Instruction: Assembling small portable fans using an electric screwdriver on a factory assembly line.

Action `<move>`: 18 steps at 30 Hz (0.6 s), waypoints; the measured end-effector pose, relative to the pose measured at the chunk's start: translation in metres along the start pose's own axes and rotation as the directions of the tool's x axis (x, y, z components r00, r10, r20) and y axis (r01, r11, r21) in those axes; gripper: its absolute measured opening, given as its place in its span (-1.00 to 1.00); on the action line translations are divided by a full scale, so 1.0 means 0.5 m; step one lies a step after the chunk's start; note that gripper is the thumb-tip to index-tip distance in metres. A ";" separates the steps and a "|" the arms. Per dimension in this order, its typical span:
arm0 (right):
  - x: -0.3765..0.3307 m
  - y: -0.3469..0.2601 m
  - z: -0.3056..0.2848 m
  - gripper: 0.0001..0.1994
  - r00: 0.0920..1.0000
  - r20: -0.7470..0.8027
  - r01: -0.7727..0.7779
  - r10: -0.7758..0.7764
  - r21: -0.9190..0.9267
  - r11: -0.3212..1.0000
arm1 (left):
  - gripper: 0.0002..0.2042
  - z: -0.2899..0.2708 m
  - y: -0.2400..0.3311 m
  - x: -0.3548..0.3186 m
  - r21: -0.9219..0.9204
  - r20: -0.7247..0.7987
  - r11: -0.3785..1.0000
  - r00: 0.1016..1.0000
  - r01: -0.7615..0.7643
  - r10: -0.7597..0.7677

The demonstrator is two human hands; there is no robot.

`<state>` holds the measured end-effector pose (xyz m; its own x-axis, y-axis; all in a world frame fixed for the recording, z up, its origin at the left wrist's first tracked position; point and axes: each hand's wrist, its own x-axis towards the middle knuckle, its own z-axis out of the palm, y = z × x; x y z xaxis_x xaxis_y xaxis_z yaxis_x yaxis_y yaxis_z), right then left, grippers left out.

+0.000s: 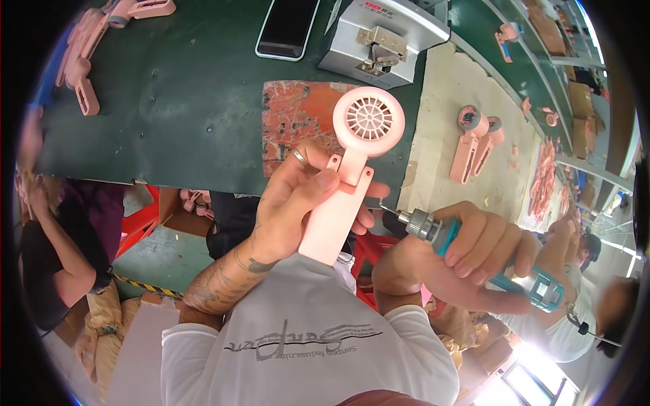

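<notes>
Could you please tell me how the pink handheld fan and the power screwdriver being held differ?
The pink handheld fan is pink all over, while the power screwdriver is teal with a grey metal chuck. The fan ends in a broad round grille; the screwdriver tapers to a thin bit. The left hand holds the fan, the right hand the screwdriver. Both are gripped bare-handed.

"What finish does the fan (pixel 353 166) have at one o'clock?"
"Smooth, matt plastic."
"And the driver (pixel 445 237) toward four?"
"Ridged metal nose (pixel 421 224), smooth plastic body (pixel 546 290)."
"The phone (pixel 290 28) at twelve?"
"Glossy, glass-like screen."
"The red plate (pixel 294 111) toward eleven?"
"Scratched and rough, on a smooth green bench (pixel 183 101)."
"The shirt (pixel 305 318) at six?"
"Matt cloth."
</notes>
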<state>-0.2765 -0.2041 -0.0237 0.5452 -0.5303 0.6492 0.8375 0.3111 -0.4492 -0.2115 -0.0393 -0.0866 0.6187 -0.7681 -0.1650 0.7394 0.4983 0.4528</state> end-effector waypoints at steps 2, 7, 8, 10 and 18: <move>0.000 0.001 0.001 -0.48 1.000 0.012 -0.012 0.011 0.033 0.999 | -0.83 -0.003 0.008 -0.003 0.005 0.021 1.000 1.000 0.015 -0.015; 0.000 0.015 0.009 -0.47 0.999 -0.033 -0.025 0.026 0.030 0.999 | -0.81 -0.005 0.008 0.000 0.041 0.033 0.999 0.999 0.009 -0.011; 0.000 0.018 0.012 -0.46 0.997 -0.075 -0.022 0.024 0.030 0.999 | -0.82 -0.007 0.008 0.000 0.026 0.033 1.000 0.999 -0.001 0.000; -0.004 0.014 -0.002 -0.46 0.998 -0.040 -0.042 0.042 0.010 0.999 | -0.82 -0.007 0.006 0.001 0.017 0.032 1.000 0.999 -0.011 0.010; -0.023 0.031 -0.117 -0.42 0.982 -0.140 -0.184 0.129 -0.535 0.825 | -0.74 -0.021 -0.032 0.022 0.182 -0.043 0.977 0.991 -0.114 0.123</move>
<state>-0.2720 -0.2392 -0.0741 0.6380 -0.5909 0.4938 0.5710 -0.0673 -0.8182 -0.2138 -0.0515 -0.1050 0.7162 -0.6825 -0.1458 0.6034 0.5007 0.6206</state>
